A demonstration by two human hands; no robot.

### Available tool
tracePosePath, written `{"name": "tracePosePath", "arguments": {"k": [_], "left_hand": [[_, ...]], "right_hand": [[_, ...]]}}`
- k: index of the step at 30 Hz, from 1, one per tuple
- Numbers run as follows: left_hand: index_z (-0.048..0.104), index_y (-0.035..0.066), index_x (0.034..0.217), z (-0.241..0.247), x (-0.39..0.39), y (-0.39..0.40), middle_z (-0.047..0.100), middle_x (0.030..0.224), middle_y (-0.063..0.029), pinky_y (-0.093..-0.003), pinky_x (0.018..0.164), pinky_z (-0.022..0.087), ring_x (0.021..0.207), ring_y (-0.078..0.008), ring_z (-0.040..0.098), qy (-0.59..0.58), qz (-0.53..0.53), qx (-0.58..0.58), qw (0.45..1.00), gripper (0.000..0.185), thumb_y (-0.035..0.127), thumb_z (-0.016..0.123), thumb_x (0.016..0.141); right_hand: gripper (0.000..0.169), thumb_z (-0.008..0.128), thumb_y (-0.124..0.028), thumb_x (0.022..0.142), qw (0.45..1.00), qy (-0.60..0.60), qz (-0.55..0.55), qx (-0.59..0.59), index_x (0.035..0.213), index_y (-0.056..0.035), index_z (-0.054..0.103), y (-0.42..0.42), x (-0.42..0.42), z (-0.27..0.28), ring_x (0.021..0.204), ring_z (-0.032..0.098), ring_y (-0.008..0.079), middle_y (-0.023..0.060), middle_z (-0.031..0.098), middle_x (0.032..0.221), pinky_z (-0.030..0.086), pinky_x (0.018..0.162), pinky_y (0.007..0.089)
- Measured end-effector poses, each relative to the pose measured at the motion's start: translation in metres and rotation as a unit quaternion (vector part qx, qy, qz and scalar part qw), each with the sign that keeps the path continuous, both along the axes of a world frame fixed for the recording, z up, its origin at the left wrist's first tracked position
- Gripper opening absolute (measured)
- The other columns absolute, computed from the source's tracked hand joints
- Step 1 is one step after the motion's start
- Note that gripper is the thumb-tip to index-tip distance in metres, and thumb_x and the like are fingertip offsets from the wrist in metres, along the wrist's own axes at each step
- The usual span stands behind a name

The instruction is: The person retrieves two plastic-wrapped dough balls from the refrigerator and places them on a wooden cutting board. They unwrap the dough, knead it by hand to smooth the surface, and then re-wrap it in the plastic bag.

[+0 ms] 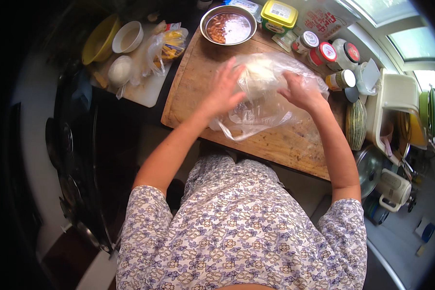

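A clear plastic bag (264, 116) lies on the wooden board in front of me, its loose handle end toward my body. Inside it is a pale, rounded lump (259, 72), possibly dough; the film blurs its surface. My left hand (224, 88) is at the bag's left side, slightly blurred, with fingers spread and nothing visibly gripped. Over the right part of the bag, my right hand (301, 88) has its thumb and fingers bent toward the lump. Whether those fingers pinch the film is not clear.
Beyond the bag on the wooden cutting board (188, 83) stands a metal bowl (223, 29) of beans in liquid. Jars (322, 53) and a yellow-lidded tub (279, 16) line the far right. A white board (145, 96) at left carries bowls and bags. A striped squash (356, 125) lies right.
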State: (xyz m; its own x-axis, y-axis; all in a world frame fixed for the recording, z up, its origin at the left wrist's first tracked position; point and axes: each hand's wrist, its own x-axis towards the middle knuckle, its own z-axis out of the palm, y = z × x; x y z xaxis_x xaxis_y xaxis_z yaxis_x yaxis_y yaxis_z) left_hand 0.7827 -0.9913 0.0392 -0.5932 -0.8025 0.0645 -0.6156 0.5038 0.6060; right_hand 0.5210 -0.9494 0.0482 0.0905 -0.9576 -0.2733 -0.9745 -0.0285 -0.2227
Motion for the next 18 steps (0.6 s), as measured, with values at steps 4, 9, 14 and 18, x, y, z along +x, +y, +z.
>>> {"name": "tracePosePath", "arguments": {"k": [4, 9, 14, 18], "left_hand": [[0.028, 0.017, 0.145, 0.022, 0.006, -0.032, 0.039, 0.143, -0.0127, -0.0488, 0.111, 0.021, 0.136, -0.0337, 0.029, -0.065, 0.068, 0.021, 0.995, 0.074, 0.03, 0.065, 0.082], [0.028, 0.021, 0.146, 0.021, 0.001, -0.013, 0.044, 0.141, -0.0111, -0.0555, 0.111, 0.014, 0.138, -0.0311, 0.027, -0.167, -0.02, 0.035, 0.985, 0.074, 0.036, 0.063, 0.083], [0.038, 0.02, 0.141, 0.022, -0.019, 0.031, 0.039, 0.143, -0.0073, -0.0544, 0.111, 0.018, 0.139, -0.0295, 0.024, -0.127, -0.155, -0.04, 0.979, 0.073, 0.01, 0.066, 0.074], [0.043, 0.013, 0.138, 0.004, -0.022, 0.037, 0.049, 0.13, -0.0082, -0.0497, 0.108, 0.025, 0.132, -0.028, 0.033, -0.091, -0.176, -0.052, 0.979, 0.067, 0.002, 0.06, 0.074]], "right_hand": [[0.018, 0.056, -0.019, 0.085, 0.967, 0.023, 0.103, 0.232, 0.097, -0.0089, 0.064, -0.002, 0.004, 0.037, 0.091, 0.063, 0.0349, 0.0168, 0.066, 0.091, 0.049, 0.079, 0.0419], [0.027, 0.059, -0.019, 0.081, 0.913, 0.103, 0.264, 0.294, 0.105, -0.0086, 0.063, -0.001, 0.012, 0.038, 0.094, 0.063, 0.0314, 0.0158, 0.066, 0.097, 0.049, 0.081, 0.0396], [0.042, 0.068, -0.039, 0.08, 0.97, -0.085, 0.135, 0.182, 0.108, -0.0084, 0.061, -0.009, 0.006, 0.04, 0.09, 0.062, 0.0295, 0.0139, 0.065, 0.096, 0.049, 0.076, 0.038], [0.052, 0.069, -0.045, 0.078, 0.965, -0.09, 0.157, 0.19, 0.11, -0.0062, 0.059, -0.017, 0.027, 0.037, 0.093, 0.062, 0.0325, 0.0178, 0.065, 0.099, 0.048, 0.08, 0.039]]}}
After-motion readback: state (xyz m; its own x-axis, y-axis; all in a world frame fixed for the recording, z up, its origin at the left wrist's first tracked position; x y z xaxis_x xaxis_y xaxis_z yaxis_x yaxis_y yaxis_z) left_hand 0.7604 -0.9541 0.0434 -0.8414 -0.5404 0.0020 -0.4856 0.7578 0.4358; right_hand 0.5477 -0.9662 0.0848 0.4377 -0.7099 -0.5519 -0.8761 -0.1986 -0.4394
